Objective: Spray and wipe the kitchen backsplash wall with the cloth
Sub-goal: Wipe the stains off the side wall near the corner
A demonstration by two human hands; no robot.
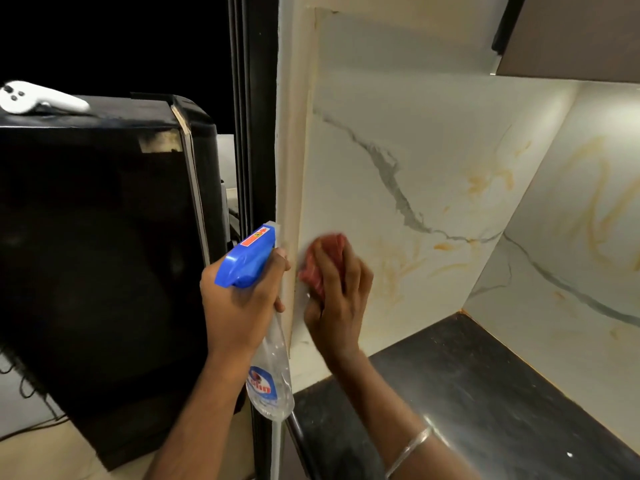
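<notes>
Wall (415,161): marble-look panel above the counter (467,393), yellow-brown streaks over mid and lower area. Step judged as wiping, best done w/ firm flat pressure in overlapping passes from the left edge rightward to the streaks, re-spraying stubborn marks. Spray bottle (247,259): head-up in left hand (239,306), fingers wrapped round the neck below the blue head, nozzle near the wall's left edge. Cloth (325,258): red, bunched, pressed to the lower-left wall under right hand (337,299), fingers fairly straight over it, cloth showing past fingertips; slightly blurred.
</notes>
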